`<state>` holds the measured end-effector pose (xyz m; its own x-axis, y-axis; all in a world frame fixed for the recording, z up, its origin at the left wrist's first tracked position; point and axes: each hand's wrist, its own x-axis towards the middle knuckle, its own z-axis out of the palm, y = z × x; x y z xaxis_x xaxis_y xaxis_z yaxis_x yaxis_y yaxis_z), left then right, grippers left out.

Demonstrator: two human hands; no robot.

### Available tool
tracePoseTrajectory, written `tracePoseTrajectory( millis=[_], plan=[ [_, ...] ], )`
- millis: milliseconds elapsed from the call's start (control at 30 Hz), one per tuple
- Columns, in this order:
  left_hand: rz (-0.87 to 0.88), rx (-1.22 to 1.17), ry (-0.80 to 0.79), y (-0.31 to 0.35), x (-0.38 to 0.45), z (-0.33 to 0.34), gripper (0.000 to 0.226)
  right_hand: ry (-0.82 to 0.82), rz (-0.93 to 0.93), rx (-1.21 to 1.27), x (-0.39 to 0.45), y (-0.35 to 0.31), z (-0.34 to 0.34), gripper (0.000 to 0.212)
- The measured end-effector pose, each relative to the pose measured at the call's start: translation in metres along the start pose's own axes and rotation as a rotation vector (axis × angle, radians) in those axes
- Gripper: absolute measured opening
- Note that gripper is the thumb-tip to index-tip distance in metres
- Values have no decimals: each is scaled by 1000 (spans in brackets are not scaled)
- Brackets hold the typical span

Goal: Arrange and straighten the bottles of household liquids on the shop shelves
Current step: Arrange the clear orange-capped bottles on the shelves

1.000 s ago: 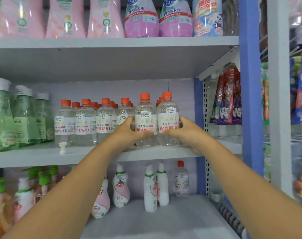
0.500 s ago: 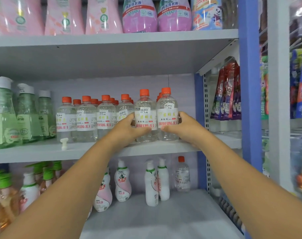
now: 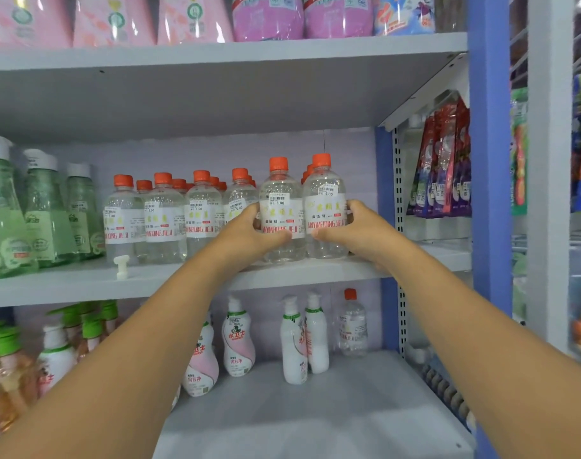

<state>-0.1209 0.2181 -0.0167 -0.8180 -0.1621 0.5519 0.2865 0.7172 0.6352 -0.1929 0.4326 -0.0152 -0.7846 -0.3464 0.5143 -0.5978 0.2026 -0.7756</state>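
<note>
Several clear bottles with orange caps and white labels stand in rows on the middle shelf [image 3: 83,286]. The two front right ones stand side by side near the shelf's front edge. My left hand [image 3: 249,235] grips the left clear bottle [image 3: 281,197] low on its label. My right hand [image 3: 355,231] grips the right clear bottle [image 3: 324,197] from its right side. Both bottles stand upright, touching each other, labels facing me. More orange-capped bottles [image 3: 165,220] line up to the left.
Green bottles with white caps [image 3: 47,213] stand at the left of the middle shelf, with a small white part [image 3: 122,262] lying in front. Below stand white pump bottles [image 3: 294,339] and one clear bottle [image 3: 352,326]. A blue upright [image 3: 488,160] bounds the right; pink pouches [image 3: 196,18] sit above.
Both hands have kept their hold on the two front bottles. The view has tilted slightly, so the shelves sit lower in the frame; the bottles stay in about the same place.
</note>
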Motion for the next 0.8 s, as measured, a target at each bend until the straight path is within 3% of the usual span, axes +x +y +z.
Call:
tracePoseTrajectory(
  millis=[233,333,400,433,500,567,667,800],
  plan=[
    [-24,-42,31,9,-10,0,59,40,8,-75,-3,-2,8,65],
    [129,107,253,13,-24,4,75,301,-137,-142,-19,-7,12,79],
    [416,114,469,3,-59,11,53,544,-472,-91,-55,5,21,56],
    [523,75,535,-11,-80,19,41,587,-613,-79,-77,21,29,41],
    [534,-23,553,-52,-125,42,27,506,-691,-141,-117,69,48,21],
    [323,-117,478,-99,-155,71,20,387,-496,-267,-134,121,67,14],
    [20,-130,428,-163,-181,92,39,336,9,-287,-111,182,80,22],
    [-21,77,728,-207,-178,67,24,228,402,-288,-51,228,68,55]
  ],
)
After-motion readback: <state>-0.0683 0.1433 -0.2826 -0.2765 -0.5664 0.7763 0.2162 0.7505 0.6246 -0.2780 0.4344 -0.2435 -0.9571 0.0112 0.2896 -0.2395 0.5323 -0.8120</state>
